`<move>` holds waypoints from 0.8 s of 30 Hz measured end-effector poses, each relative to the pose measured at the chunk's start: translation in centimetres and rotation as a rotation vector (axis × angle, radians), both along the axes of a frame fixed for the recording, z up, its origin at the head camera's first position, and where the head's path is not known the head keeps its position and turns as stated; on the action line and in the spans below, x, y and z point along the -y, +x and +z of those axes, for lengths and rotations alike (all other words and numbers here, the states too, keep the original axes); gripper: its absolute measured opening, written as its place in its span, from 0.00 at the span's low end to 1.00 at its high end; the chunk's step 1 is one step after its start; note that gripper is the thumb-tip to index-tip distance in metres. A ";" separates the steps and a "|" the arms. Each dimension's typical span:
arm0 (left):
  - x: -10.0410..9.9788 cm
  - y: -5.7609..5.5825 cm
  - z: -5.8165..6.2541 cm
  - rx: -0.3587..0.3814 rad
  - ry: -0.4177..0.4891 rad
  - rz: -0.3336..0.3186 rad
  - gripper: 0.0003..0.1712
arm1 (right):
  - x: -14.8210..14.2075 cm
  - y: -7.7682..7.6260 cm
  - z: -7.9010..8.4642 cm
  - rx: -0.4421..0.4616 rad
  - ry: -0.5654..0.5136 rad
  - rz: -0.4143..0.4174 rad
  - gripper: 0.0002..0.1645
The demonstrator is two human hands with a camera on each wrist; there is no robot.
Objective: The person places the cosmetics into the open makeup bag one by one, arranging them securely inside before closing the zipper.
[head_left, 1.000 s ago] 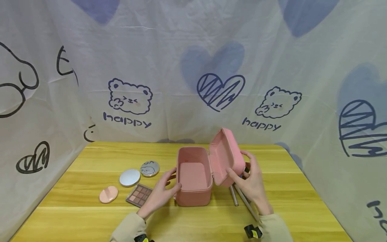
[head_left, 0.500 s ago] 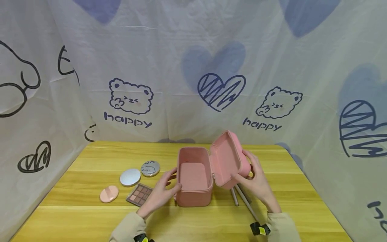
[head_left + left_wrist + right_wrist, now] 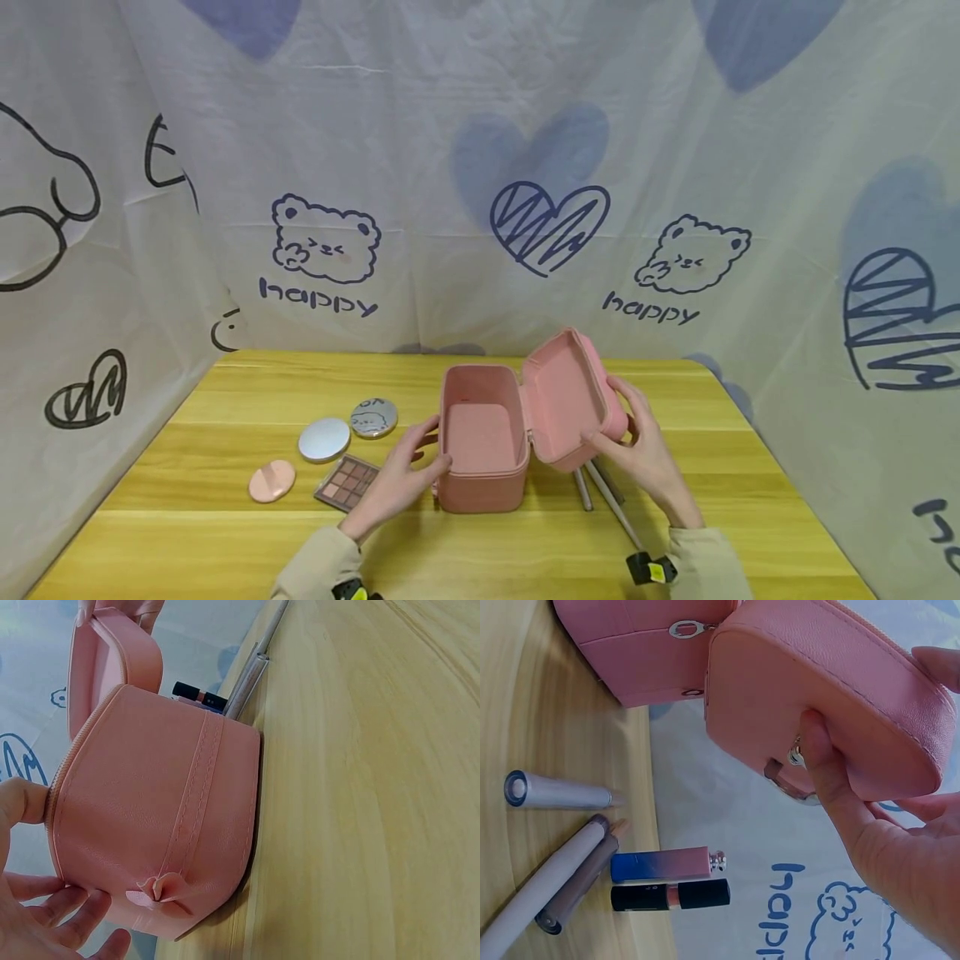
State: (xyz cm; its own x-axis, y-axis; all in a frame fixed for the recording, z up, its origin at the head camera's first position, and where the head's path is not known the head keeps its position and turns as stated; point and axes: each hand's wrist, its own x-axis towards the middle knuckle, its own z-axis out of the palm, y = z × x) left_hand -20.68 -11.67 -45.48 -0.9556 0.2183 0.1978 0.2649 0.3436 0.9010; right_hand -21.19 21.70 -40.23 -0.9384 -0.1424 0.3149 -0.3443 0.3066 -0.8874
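Observation:
A pink makeup case [image 3: 480,493] stands unzipped at the middle of the table, and its inside shows nothing lying in it. Hinged on its right side, the lid [image 3: 567,400] tilts outward, raised off the table. My left hand [image 3: 401,487] steadies the case's near left corner, thumb at the zipped rim and fingertips against the wall with the small bow [image 3: 161,892]. With my right hand [image 3: 648,462] I grip the lid between thumb and fingers. The thumb lies on the lid's outer face near a metal fitting [image 3: 796,752] in the right wrist view.
Left of the case lie an eyeshadow palette [image 3: 347,483], a powder puff [image 3: 272,481], a silver round compact [image 3: 324,439] and a round mirror [image 3: 373,418]. Beyond the lid are slim tubes or brushes [image 3: 559,792], a blue-pink lipstick [image 3: 660,864] and a black one [image 3: 641,897].
My right hand has swung the lid further right and down, away from the case. The left hand and the case have stayed put.

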 end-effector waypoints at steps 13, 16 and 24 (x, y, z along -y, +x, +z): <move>1.0 -0.2 -0.1 0.056 -0.039 -0.041 0.40 | -0.3 0.0 -0.1 0.017 -0.007 -0.003 0.48; 2.1 -0.2 -0.4 0.061 -0.110 -0.060 0.42 | -0.2 -0.1 -0.2 0.015 -0.011 -0.005 0.48; 6.7 -0.3 -0.8 -0.022 -0.275 -0.158 0.48 | -0.2 0.0 -0.3 0.019 -0.009 -0.008 0.48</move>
State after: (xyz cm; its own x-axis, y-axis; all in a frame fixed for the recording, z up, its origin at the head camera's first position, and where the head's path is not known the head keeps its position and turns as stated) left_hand -20.97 -18.42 -46.32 -0.9019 0.4117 0.1309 0.3527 0.5269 0.7733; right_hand -21.15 21.92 -40.48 -0.9454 -0.1324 0.2978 -0.3246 0.3013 -0.8966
